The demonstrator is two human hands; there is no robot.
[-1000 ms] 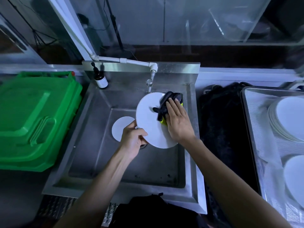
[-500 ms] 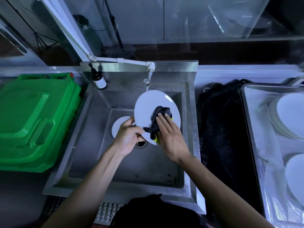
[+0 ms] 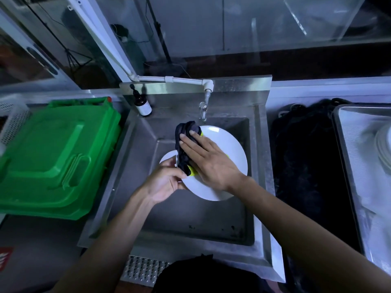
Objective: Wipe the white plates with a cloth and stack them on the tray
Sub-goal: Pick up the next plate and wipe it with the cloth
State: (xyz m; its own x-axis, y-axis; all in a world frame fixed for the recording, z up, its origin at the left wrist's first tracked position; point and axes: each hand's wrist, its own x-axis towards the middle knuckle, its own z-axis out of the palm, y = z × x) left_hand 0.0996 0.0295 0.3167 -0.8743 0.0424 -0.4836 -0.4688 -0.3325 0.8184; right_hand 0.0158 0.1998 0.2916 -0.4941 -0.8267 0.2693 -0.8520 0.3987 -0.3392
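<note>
- The step in hand is the wiping: a white plate point(image 3: 222, 166) is held tilted over the sink point(image 3: 190, 218), below the tap point(image 3: 203, 112).
- The right hand point(image 3: 209, 163) lies flat on the plate's face, fingers stretched toward ten o'clock, pressing a dark cloth point(image 3: 186, 149) with a yellow-green patch against the plate's upper-left part; its grip is a spread palm, not a pinch.
- The left hand point(image 3: 165, 182) pinches the plate's rim at about eight o'clock, thumb on top, steadying it.
- A second white plate point(image 3: 168, 158) seems to lie in the basin behind the left hand, though most of it is hidden.
- The tray point(image 3: 347, 144) stands at three o'clock, beyond a dark heap, with a stack of plates point(image 3: 384, 149) on it.
- Next, I judge, the wipe must cover the remaining face, then the plate travels right to the stack.
</note>
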